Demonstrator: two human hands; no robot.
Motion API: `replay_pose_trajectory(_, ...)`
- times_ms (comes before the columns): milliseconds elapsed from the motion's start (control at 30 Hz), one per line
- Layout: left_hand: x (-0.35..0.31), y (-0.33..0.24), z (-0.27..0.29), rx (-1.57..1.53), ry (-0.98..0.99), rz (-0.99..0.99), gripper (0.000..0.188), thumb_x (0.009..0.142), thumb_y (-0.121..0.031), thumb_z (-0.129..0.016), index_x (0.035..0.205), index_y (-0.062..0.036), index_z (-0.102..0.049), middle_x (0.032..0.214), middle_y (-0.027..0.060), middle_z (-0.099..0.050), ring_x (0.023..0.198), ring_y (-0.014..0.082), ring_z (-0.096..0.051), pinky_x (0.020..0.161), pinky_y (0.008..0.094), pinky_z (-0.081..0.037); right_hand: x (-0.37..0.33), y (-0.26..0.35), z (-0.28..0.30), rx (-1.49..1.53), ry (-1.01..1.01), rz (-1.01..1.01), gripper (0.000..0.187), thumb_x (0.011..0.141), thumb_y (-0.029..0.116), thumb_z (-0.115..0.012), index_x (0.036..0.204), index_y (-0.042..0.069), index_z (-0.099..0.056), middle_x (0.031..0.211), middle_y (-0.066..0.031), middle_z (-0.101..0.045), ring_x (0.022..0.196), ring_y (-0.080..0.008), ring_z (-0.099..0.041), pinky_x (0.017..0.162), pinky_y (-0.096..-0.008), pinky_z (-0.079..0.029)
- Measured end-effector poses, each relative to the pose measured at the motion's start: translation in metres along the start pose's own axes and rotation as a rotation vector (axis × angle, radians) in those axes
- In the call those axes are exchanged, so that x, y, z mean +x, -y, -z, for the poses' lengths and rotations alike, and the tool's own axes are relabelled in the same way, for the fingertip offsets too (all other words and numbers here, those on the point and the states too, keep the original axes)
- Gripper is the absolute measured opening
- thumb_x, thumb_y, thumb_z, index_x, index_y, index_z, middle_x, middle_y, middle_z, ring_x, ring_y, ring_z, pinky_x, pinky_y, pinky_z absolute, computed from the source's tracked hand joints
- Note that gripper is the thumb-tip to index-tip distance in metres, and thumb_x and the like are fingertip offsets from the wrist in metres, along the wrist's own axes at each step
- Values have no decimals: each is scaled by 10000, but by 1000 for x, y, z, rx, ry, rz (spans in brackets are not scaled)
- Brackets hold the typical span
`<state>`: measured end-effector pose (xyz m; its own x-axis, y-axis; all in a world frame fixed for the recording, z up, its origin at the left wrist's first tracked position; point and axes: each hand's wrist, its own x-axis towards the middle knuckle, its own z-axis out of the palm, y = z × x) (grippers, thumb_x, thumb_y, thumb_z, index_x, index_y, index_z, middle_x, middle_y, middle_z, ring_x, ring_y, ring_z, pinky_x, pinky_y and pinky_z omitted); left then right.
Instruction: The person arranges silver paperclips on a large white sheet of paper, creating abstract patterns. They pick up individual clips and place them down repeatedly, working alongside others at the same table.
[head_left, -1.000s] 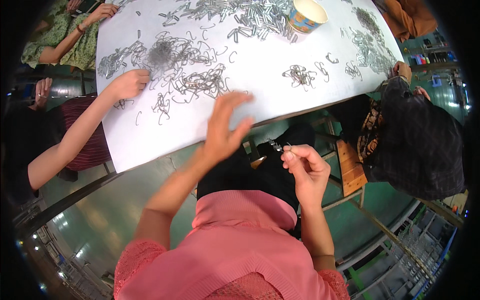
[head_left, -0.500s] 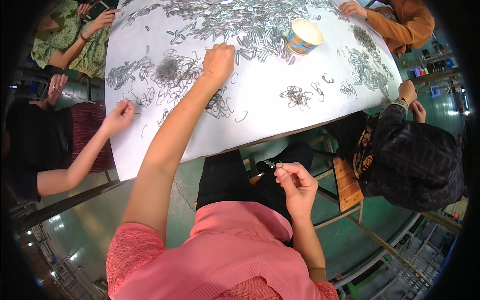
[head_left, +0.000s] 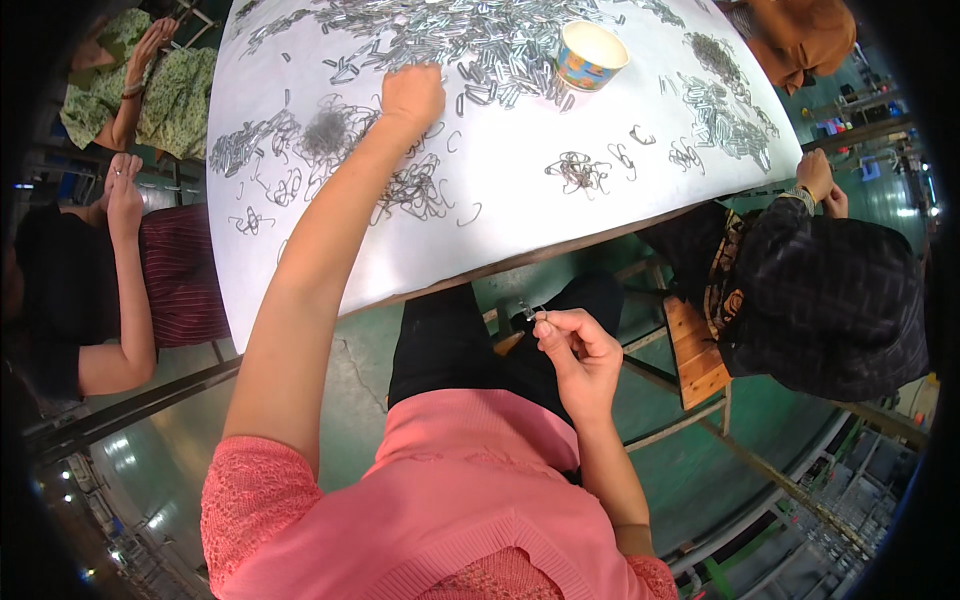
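My left hand [head_left: 413, 95] reaches far over the white tabletop, its fingers curled down at the near edge of a large heap of oblong silvery metal links [head_left: 470, 45]. The fingertips are hidden, so what they hold does not show. Beside that wrist lies a tangle of thin bent wire hooks [head_left: 410, 190]. Above my lap, off the table's near edge, my right hand [head_left: 588, 355] pinches a small shiny metal piece [head_left: 527, 312] between thumb and forefinger. Its exact shape is too small to make out.
A patterned paper cup [head_left: 592, 58] stands right of the heap. Smaller hook piles [head_left: 578, 173] and more links [head_left: 725, 125] lie to the right. Co-workers sit on both sides, one in black [head_left: 820, 300] near a wooden stool [head_left: 692, 350].
My left hand has moved slightly farther toward the heap. The left co-worker's hand has drawn back from the table to their other hand. The orange-sleeved arm has pulled back. The view has shifted slightly.
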<state>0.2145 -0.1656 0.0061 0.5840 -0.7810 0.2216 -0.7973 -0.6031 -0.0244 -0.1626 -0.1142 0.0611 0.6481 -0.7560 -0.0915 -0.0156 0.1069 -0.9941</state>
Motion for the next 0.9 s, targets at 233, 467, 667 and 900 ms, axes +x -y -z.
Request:
replay_pose_trajectory(233,-112,-57,69,-1216,307,123,156,865,-131,-672,946,0,-646,888,11,-667,855,85,-623,786,233,-486,-2,-4,-1,-110,-31,111,48,854,4,-658,899,-6,-672,777,-46,-648,604,-58,-562,562,-200,-451)
replay_pose_trajectory(467,-199,-95,114,-1477,347,113,82,829,-88,-676,884,-27,-678,859,15,-703,775,69,-606,716,237,-465,0,-4,-6,-209,-44,198,54,850,38,-676,889,1,-670,760,-56,-642,556,-71,-522,534,-207,-424)
replay_pose_trajectory(667,-211,-98,121,-1439,260,17,76,798,-16,-684,870,-13,-657,978,94,-682,876,149,-636,810,291,-495,5,-1,-8,-256,-75,236,52,852,39,-675,882,-1,-665,753,-58,-636,556,-76,-533,523,-216,-430)
replay_pose_trajectory(900,-217,-94,110,-1310,44,-199,134,740,-4,-719,857,-45,-668,1000,83,-660,985,233,-606,851,339,-478,5,-6,-12,-326,-63,183,80,848,26,-675,923,-2,-674,769,-53,-636,590,-67,-561,523,-202,-440)
